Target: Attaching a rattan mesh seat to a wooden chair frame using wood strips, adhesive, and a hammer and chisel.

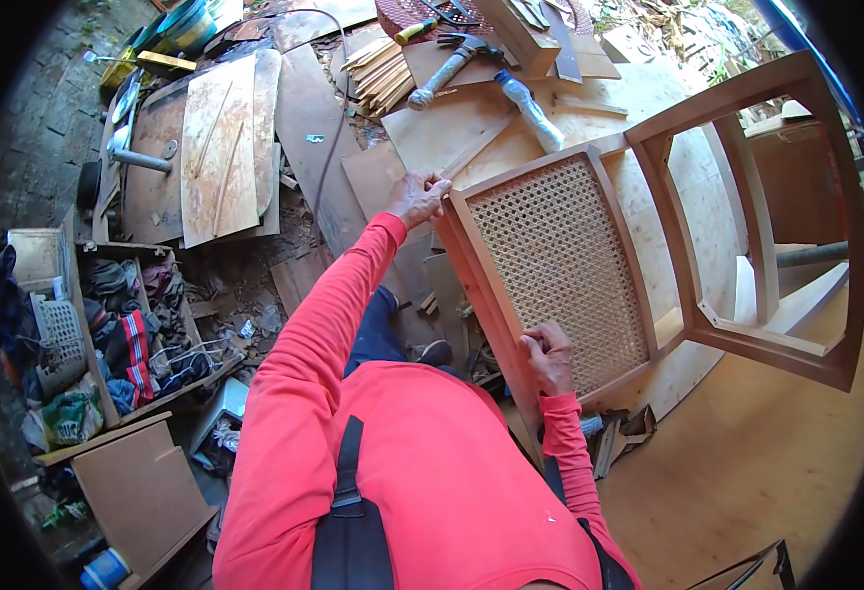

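A brown wooden chair (673, 246) lies on its side across the plywood work surface, its open frame pointing right. The woven cane panel (555, 256) in its wooden border faces up toward me. At the panel's far left corner, my left hand (417, 200) is closed, with thumb and fingers gripping the wooden edge. My right hand (550, 359) rests curled at the near end of the panel, over the wooden rail and the cane; its fingers are pressed together, and whatever they may hold is hidden.
Beyond the chair lie a hammer (449, 71) with a wrapped handle and a plastic bottle (530, 110). Thin wood strips (381, 77) are piled nearby. To the left stand stained boards (221, 147) and a wooden box (88, 344) of cloths. Scraps litter the ground.
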